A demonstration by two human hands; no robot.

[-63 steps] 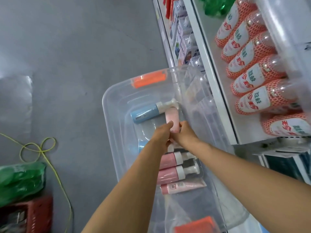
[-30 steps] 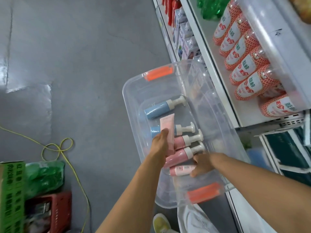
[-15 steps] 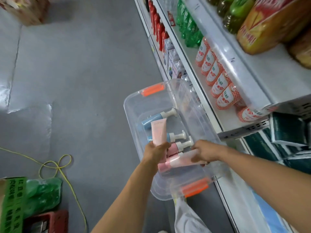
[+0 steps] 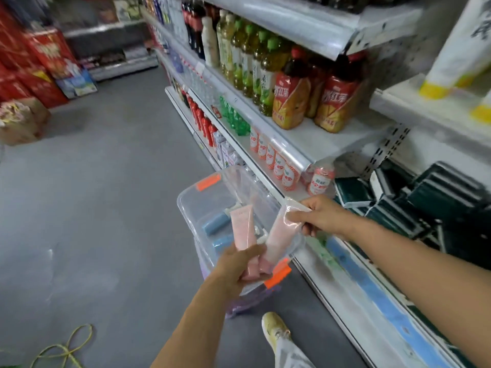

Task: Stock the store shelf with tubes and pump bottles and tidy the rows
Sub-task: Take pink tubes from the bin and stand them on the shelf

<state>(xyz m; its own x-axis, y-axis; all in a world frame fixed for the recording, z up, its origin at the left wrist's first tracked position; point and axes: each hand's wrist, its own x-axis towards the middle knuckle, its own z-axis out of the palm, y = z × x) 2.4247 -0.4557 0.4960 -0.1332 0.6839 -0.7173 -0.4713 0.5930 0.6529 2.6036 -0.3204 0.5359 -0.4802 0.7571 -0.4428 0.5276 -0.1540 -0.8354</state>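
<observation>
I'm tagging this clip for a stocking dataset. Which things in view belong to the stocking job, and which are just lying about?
Belongs to the job:
left hand holding a pink tube
right hand holding a second pink tube
clear bin with blue pump bottles
store shelf

Lying about:
yellow cord
cardboard box
iced tea bottles
</observation>
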